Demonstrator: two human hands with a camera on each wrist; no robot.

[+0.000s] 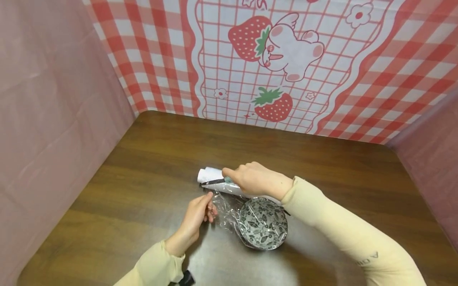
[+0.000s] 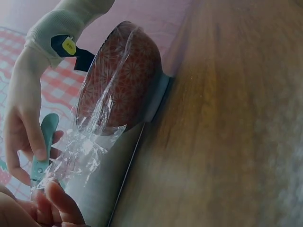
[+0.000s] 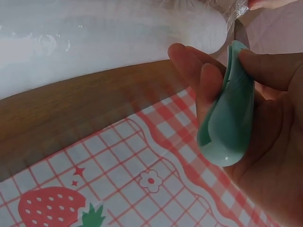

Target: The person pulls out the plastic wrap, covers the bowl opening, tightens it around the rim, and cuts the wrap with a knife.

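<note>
My right hand grips a knife with a mint-green handle. In the head view its dark blade points left, close over a white roll of plastic wrap. A patterned bowl stands upright on the table, with clear film stretched across its top. From the bowl the crumpled film runs left to my left hand, whose thumb and fingers pinch its edge. Part of the roll is hidden behind the right hand and the bowl.
A brown wooden table lies beneath everything. Behind it hangs a red-and-white checked cloth with strawberries, and pink cloth hangs on the left side. A dark strap shows at the right wrist.
</note>
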